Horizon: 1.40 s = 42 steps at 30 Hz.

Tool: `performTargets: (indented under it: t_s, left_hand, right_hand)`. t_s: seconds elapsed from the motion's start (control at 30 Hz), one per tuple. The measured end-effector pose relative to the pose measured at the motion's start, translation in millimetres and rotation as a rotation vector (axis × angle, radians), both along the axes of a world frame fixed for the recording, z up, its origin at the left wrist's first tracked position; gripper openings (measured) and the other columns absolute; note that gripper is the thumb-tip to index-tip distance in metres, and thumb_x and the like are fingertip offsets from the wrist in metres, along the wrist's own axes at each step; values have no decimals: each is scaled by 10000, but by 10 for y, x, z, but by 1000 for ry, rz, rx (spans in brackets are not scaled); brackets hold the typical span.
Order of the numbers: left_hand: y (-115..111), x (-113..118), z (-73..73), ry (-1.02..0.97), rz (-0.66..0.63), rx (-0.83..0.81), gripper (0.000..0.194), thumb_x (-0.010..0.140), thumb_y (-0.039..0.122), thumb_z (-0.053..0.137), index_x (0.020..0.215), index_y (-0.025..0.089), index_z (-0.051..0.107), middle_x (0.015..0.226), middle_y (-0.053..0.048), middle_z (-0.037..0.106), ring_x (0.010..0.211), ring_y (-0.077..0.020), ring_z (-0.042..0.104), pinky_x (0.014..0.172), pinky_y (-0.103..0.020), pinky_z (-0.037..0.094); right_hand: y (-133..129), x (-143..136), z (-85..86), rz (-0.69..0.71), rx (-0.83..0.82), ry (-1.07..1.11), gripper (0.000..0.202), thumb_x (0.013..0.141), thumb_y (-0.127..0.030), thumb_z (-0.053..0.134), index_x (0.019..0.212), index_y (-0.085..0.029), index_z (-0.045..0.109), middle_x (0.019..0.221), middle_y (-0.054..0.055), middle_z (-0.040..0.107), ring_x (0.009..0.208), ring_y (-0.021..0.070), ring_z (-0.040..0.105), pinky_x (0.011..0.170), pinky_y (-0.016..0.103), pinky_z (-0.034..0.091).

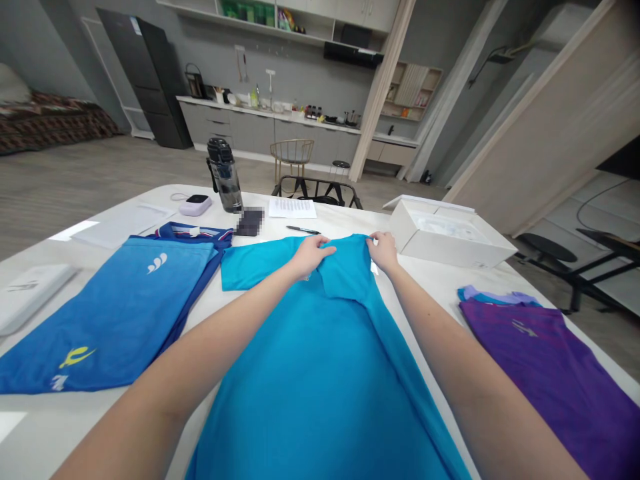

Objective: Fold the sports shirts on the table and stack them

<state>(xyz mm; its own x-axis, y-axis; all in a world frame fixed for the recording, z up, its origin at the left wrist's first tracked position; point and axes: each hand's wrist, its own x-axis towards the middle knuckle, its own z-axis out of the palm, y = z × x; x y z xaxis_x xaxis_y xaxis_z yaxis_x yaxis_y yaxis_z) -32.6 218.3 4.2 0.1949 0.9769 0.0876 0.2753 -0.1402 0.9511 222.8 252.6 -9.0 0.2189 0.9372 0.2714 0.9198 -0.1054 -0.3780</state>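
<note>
A turquoise T-shirt (320, 373) lies lengthwise on the table in front of me. Its right side is folded inward, with that sleeve lying over the body, while the left sleeve (255, 265) sticks out flat. My left hand (311, 257) pinches the fabric near the collar. At the folded right shoulder, my right hand (384, 251) grips the cloth between thumb and fingers. A folded blue shirt (130, 300) with white and yellow logos rests to the left, on darker blue clothing. On the right lies a purple shirt (545, 360) over lighter garments.
Behind the shirt stand an open white box (450, 243), a pen (303, 230), a printed sheet (293, 208), a dark bottle (225, 177) and a small lilac device (195, 205). A white flat case (35, 293) sits at the left edge. A chair (320, 190) is across the table.
</note>
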Motion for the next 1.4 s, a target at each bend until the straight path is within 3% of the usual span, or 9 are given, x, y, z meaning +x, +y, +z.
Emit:
performTargets:
  t_s: [0.1, 0.23, 0.33, 0.43, 0.57, 0.73, 0.93, 1.2, 1.4]
  left_hand:
    - [226, -131, 89, -4, 50, -126, 364, 782, 319, 769, 1106, 164, 706, 1033, -77, 725, 891, -199, 678, 768, -294, 530]
    - [421, -322, -105, 204, 196, -148, 280, 784, 232, 758, 1051, 161, 712, 1029, -85, 735, 910, -222, 681, 802, -320, 537]
    - [427, -383, -340, 370, 237, -49, 259, 856, 180, 663, 1113, 163, 687, 1145, -102, 719, 1026, -224, 668, 905, -324, 521]
    - [317, -348, -454, 566, 230, 170, 373, 928, 156, 535, 1295, 160, 605, 1308, -133, 651, 1204, -240, 599, 1030, -355, 468]
    - [21, -212, -445, 799, 3, 509, 436, 1007, 252, 432, 1433, 208, 520, 1534, -118, 481, 1416, -257, 430, 1198, -425, 302]
    - [-447, -61, -528, 911, -195, 513, 519, 1018, 460, 441, 1475, 220, 492, 1612, -144, 377, 1499, -322, 319, 1233, -576, 176]
    - [-935, -10, -639, 851, -361, 519, 450, 1043, 309, 377, 1472, 268, 505, 1586, -102, 433, 1482, -241, 372, 1235, -521, 218]
    - [-1556, 32, -502, 851, -473, 540, 440, 1036, 307, 382, 1446, 322, 541, 1600, -66, 418, 1488, -232, 353, 1237, -524, 186]
    - [-2117, 96, -468, 811, -585, 603, 383, 1029, 316, 416, 1352, 351, 620, 1493, -48, 538, 1395, -211, 457, 1223, -499, 218]
  right_hand:
    - [106, -11, 61, -7, 3, 79, 275, 956, -361, 504, 1106, -204, 674, 1151, 128, 591, 1089, 280, 558, 950, 417, 451]
    - [161, -135, -85, -26, -69, 18, 258, 956, -352, 515, 1104, -232, 690, 1171, 124, 587, 1098, 296, 560, 937, 464, 458]
    - [149, -220, -245, -55, -144, -37, 275, 980, -348, 487, 1142, -237, 680, 1214, 141, 572, 1156, 323, 538, 953, 521, 448]
    - [101, -264, -327, -34, -157, -64, 317, 1000, -346, 451, 1252, -249, 618, 1272, 149, 551, 1208, 335, 512, 978, 556, 433]
    - [-96, -333, -329, 28, -80, -110, 451, 1004, -400, 457, 1430, -254, 480, 1414, 163, 487, 1270, 350, 472, 1002, 567, 417]
    - [-652, -478, -323, 231, -72, -133, 429, 1024, -439, 432, 1394, -246, 534, 1467, 145, 487, 1285, 317, 482, 1009, 475, 426]
    - [-1582, -451, -304, 385, -94, -151, 336, 1000, -411, 537, 1288, -265, 632, 1337, 113, 575, 1235, 276, 529, 988, 411, 428]
    - [-2739, -273, -186, 514, -114, -136, 232, 960, -427, 636, 1109, -286, 745, 1142, 77, 603, 1077, 231, 600, 930, 361, 453]
    - [-3431, -220, -111, 528, -179, -11, 249, 953, -415, 638, 1118, -253, 731, 932, 29, 656, 830, 191, 649, 797, 313, 480]
